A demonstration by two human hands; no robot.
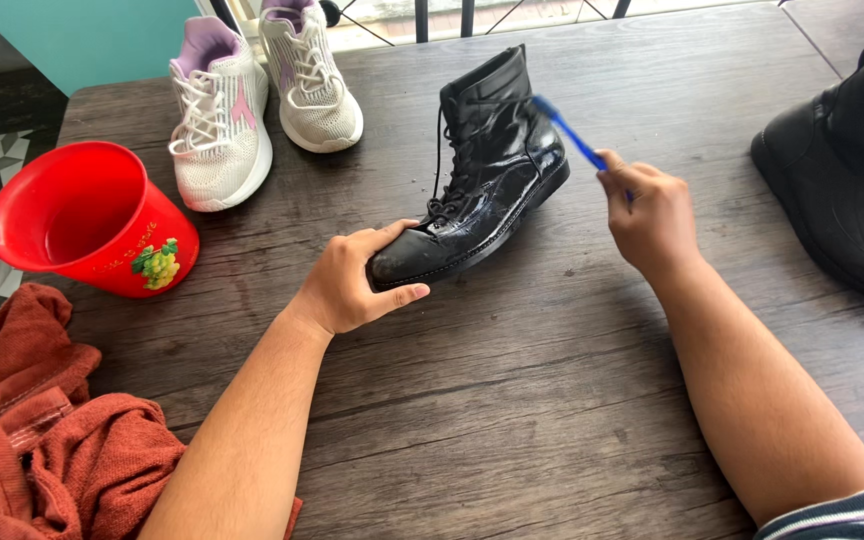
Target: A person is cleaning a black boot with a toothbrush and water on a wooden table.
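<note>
Left hand [352, 285] grip pinching black boot [482, 170] toe; right hand [652, 215] grip pressed around blue brush [567, 130] at its heel.

Your dark wooden plank desk [512, 400] and what sits on it.

In front of you a glossy black leather lace-up boot [487, 165] lies on the boards near the middle, and a second matte black lace-up boot [847, 185] stands at the right edge. Two white knit sneakers with lilac linings [222, 120] [310, 80] sit side by side at the far left. A red plastic jug with a handle [87, 220] rests nearer you, beside a crumpled rust-orange towel [47, 440] at the left corner.
</note>
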